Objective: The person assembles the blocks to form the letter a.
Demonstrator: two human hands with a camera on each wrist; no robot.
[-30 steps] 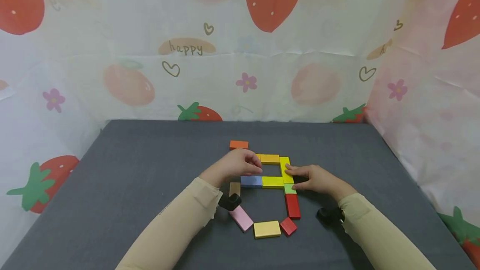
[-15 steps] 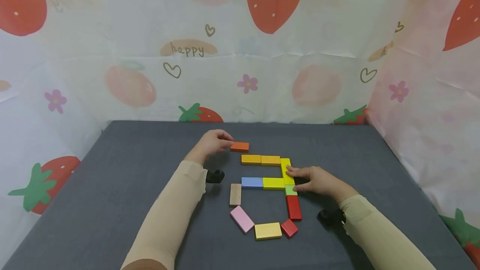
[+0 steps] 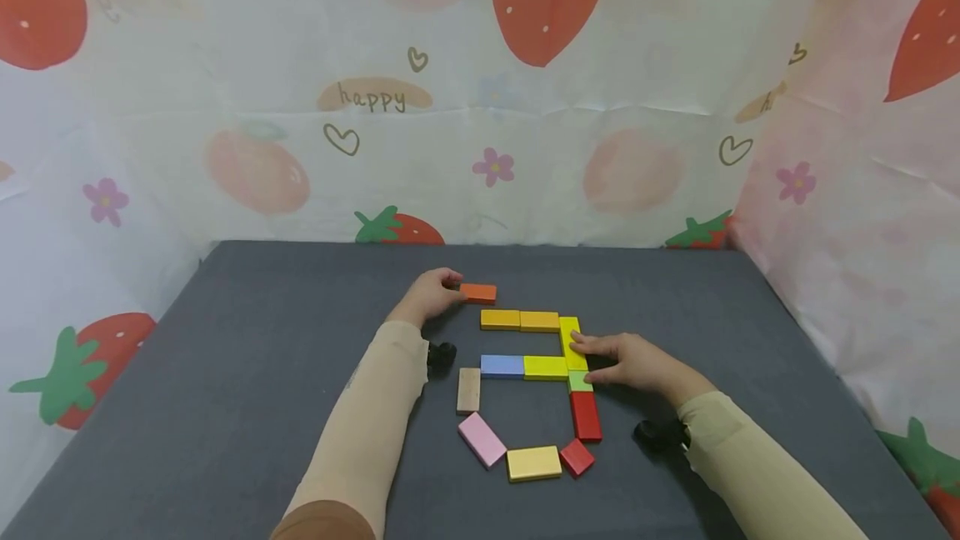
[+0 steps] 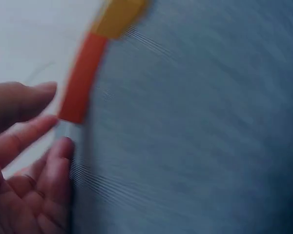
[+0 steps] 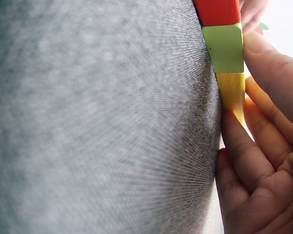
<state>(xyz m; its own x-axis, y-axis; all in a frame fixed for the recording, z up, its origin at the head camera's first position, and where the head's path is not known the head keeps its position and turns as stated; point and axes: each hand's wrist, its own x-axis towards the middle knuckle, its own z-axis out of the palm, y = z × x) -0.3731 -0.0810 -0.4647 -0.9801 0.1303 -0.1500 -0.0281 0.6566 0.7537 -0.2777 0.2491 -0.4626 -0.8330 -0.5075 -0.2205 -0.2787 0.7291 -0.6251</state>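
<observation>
In the head view my left hand (image 3: 429,297) is at the left end of an orange block (image 3: 478,293), which lies flat at the back. The blurred left wrist view shows a fingertip at the end of that block (image 4: 80,80), with the thumb apart from it. My right hand (image 3: 637,363) rests its fingertips on the upright yellow block (image 3: 571,333) and its thumb on the small green block (image 3: 580,382). From the right wrist, the thumb meets the green block (image 5: 224,48) and other fingers touch the yellow one. Neither hand wraps round a block.
Below the orange block lie two amber blocks (image 3: 500,320) end to end. A blue block (image 3: 502,366) and a yellow block (image 3: 546,367) form a row. Wooden (image 3: 468,391), pink (image 3: 482,440), pale yellow (image 3: 534,464) and red blocks (image 3: 586,417) curve round below on the dark cloth (image 3: 262,373).
My left hand has moved from above the amber and blue blocks up and left to the orange block's left end. The right hand stays in place.
</observation>
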